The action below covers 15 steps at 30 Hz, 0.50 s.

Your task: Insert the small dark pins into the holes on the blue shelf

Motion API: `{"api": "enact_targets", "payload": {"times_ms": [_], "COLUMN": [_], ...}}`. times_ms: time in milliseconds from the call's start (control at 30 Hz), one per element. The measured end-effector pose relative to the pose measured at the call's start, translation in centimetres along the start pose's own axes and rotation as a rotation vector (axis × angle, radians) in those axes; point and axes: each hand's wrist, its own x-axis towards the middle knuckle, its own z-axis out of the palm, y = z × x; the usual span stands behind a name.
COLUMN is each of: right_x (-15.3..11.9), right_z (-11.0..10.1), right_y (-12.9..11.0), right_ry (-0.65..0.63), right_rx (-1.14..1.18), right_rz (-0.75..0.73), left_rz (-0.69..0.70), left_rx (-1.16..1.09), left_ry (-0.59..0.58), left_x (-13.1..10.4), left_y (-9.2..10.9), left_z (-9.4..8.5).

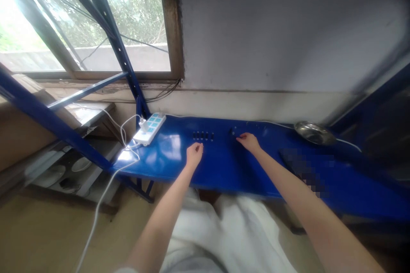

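Observation:
My left hand (194, 154) is just in front of a row of small dark pieces with pale ends (202, 136) standing or lying on the blue tabletop (221, 166). Its thumb and fingers are pinched together; a tiny pale spot shows at the tips, too small to name. To the right, my right hand (250, 142) hovers low over the table with thumb and forefinger pinched. What it holds, if anything, cannot be made out. Close to its fingertips are a small dark piece (230, 131) and some tiny pale bits (235, 128).
A white power strip (150, 130) with a plug and cord lies at the table's left end. On the right are a shiny metal bowl (315, 132) and a blurred dark flat object (301, 168). Blue shelf posts (120, 51) rise at left, by a window.

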Motion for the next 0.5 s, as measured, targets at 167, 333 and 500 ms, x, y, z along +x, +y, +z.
{"api": "enact_targets", "payload": {"times_ms": [167,333,500], "right_x": [1.5,2.5,3.0], "right_z": [1.5,2.8,3.5], "right_y": [0.3,-0.9,-2.1], "right_ry": [0.009,0.02,0.027], "right_rx": [-0.038,-0.102,-0.085], "right_rz": [0.041,0.05,0.057], "left_rz": [0.045,0.05,0.058], "left_rx": [0.042,0.053,0.056], "left_ry": [0.007,0.024,0.025], "left_x": [-0.1,-0.1,-0.2], "left_y": [0.2,0.2,0.3], "left_z": [0.0,0.0,0.0]}}
